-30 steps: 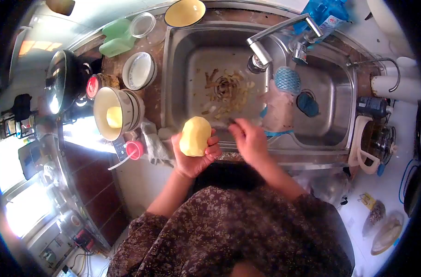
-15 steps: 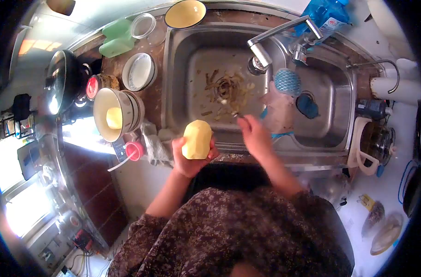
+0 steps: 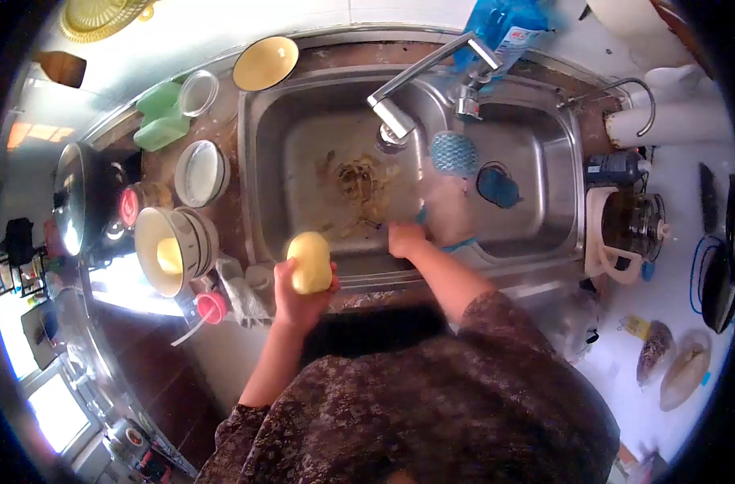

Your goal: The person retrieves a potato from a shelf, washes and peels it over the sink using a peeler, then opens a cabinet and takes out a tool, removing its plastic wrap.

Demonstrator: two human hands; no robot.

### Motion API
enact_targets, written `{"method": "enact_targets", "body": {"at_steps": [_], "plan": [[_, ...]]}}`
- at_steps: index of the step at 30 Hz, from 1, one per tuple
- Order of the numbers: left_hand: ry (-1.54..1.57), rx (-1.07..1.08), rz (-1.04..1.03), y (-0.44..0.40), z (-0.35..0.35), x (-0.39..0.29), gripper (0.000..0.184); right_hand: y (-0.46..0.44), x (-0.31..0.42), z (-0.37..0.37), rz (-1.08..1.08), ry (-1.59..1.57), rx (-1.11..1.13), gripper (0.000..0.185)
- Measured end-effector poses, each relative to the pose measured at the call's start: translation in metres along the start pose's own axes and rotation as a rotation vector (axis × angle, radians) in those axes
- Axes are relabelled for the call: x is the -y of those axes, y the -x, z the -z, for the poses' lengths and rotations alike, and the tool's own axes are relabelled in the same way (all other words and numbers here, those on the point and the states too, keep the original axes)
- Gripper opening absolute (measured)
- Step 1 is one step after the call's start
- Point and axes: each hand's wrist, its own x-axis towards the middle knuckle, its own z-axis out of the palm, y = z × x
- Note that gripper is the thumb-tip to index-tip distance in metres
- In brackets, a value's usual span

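A peeled yellow potato (image 3: 310, 263) stands upright in my left hand (image 3: 296, 300), the fingers wrapped round it at the sink's front edge. My right hand (image 3: 406, 240) is closed over the front of the large basin, near the divider; a small dark tool tip seems to show beside it, too small to name. Brown and pale peelings (image 3: 359, 184) lie around the drain of the large basin (image 3: 291, 145). Another yellow piece (image 3: 170, 256) rests in the top bowl of a tilted stack (image 3: 148, 234) on the left.
A faucet (image 3: 420, 77) reaches over the large basin. A blue textured scrubber (image 3: 453, 153) and a pinkish cloth (image 3: 449, 206) lie over the divider. A yellow bowl (image 3: 266, 63) stands behind the sink, a white bowl (image 3: 199, 173) at its left. A glass pot (image 3: 629, 226) stands right.
The camera view has shifted and tilted, moving the sink left in the picture. My right hand has moved relative to the sink, toward its front edge. The potato is still in my left hand.
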Motion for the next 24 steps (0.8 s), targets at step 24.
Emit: {"method": "enact_targets", "body": {"at_steps": [24], "plan": [[-0.946,-0.213,-0.095,-0.06,-0.012,0.015,0.087,0.051,-0.083,0.118,0.053,-1.94,-0.518,0.019]]}}
